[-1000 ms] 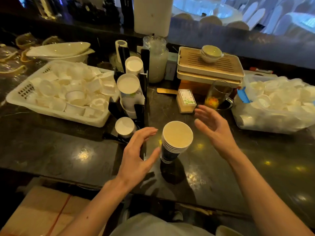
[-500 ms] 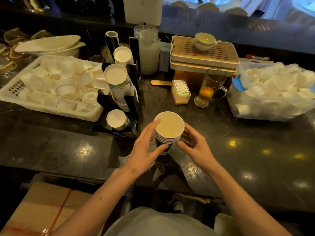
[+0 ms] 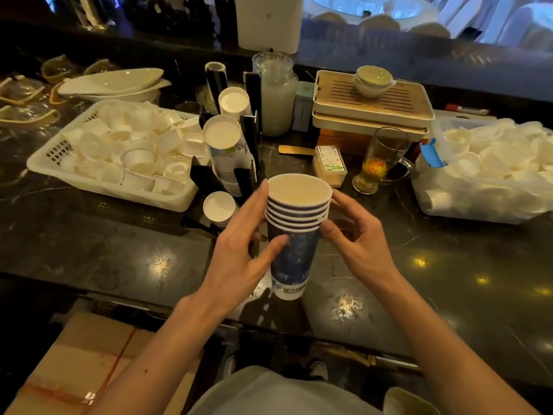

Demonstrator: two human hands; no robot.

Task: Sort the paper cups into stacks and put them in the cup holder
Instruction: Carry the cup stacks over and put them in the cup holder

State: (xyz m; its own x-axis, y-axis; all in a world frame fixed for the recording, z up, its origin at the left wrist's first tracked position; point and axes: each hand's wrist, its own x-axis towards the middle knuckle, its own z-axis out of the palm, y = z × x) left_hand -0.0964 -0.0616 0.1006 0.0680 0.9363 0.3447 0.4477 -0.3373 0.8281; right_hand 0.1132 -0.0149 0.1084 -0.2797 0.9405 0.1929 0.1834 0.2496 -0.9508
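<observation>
A stack of several blue paper cups (image 3: 294,250) is held upright above the dark counter, open end up. My left hand (image 3: 242,247) grips its left side and my right hand (image 3: 356,238) grips its right side just under the rims. Left of the stack stands the black cup holder (image 3: 250,136), with three stacks of white cups in it: a small one in front (image 3: 219,206), a tall printed one in the middle (image 3: 223,136) and one at the back (image 3: 234,101).
A white basket (image 3: 98,182) of loose small white cups sits at left. A clear bag of white cups (image 3: 490,175) lies at right. Behind the stack are a glass mug of tea (image 3: 383,158), a small box (image 3: 329,164), stacked trays (image 3: 371,106) and a jar (image 3: 276,94).
Both hands closed in from the sides onto the blue cup stack and lifted it off the counter toward me.
</observation>
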